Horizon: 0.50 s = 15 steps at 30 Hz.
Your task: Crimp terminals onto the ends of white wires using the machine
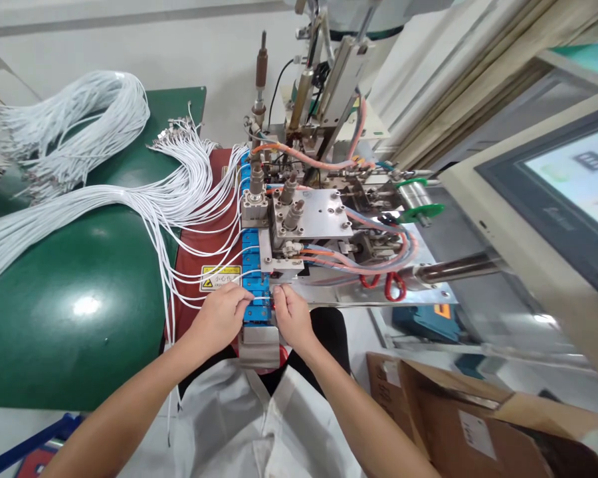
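Observation:
A thin white cable [262, 298] lies across a blue clamp block near the front of the machine's blue fixture strip [255, 282]. My left hand [224, 311] pinches this cable just left of the strip. On the strip's right side, my right hand [292, 315] has its thumb and fingers closed at the cable's end, and the tip is hidden by them. Other white cables [194, 232] run from the left into blocks farther up the strip. Above my hands stands the metal machine head [309, 216] with its orange and grey hoses.
A green table [70, 299] on the left carries a looped bundle of white cables [94, 113]. A spool of wire [418, 201] sits on the machine's right. The control screen [568, 166] juts in at right, above cardboard boxes [453, 411] on the floor.

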Each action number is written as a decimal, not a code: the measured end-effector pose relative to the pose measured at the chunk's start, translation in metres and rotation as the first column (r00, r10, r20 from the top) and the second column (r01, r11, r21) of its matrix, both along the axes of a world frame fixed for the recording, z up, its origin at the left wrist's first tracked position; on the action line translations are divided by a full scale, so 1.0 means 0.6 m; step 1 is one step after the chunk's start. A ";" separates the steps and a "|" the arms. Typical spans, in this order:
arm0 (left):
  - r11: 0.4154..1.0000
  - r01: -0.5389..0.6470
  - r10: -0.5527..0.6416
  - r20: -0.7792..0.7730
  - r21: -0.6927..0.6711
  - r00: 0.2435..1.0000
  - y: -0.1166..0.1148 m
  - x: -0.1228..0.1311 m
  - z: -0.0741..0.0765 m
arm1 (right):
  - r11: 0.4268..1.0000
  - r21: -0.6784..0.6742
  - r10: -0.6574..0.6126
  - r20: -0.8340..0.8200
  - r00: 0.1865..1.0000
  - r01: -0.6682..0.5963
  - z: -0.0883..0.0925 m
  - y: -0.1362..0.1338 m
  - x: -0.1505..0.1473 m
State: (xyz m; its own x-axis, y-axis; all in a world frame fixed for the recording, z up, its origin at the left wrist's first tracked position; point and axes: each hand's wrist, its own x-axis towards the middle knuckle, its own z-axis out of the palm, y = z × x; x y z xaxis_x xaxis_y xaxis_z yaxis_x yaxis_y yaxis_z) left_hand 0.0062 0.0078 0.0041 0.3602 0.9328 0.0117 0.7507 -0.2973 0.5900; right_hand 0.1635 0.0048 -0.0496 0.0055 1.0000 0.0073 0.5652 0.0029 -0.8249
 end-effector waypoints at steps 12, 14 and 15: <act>0.948 0.082 -0.054 -0.100 0.307 0.994 -0.001 -0.019 0.007 | 0.977 -0.031 -0.205 -0.388 0.898 0.210 0.021 -0.007 0.032; 0.935 0.145 -0.106 -0.134 0.323 0.985 -0.015 -0.026 0.026 | 0.977 0.000 -0.193 -0.428 0.883 0.214 0.032 -0.011 0.041; 0.939 0.199 -0.163 -0.145 0.280 0.976 -0.025 -0.032 0.037 | 0.978 0.010 -0.183 -0.437 0.881 0.208 0.037 -0.014 0.047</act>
State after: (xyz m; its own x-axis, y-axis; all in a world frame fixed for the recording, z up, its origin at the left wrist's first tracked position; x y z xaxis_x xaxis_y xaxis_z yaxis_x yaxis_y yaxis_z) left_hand -0.0129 -0.0073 0.0262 0.5379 0.8139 0.2199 0.7267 -0.5798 0.3684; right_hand 0.1915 -0.0038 -0.0275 0.2158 0.9763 0.0139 0.1476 -0.0185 -0.9889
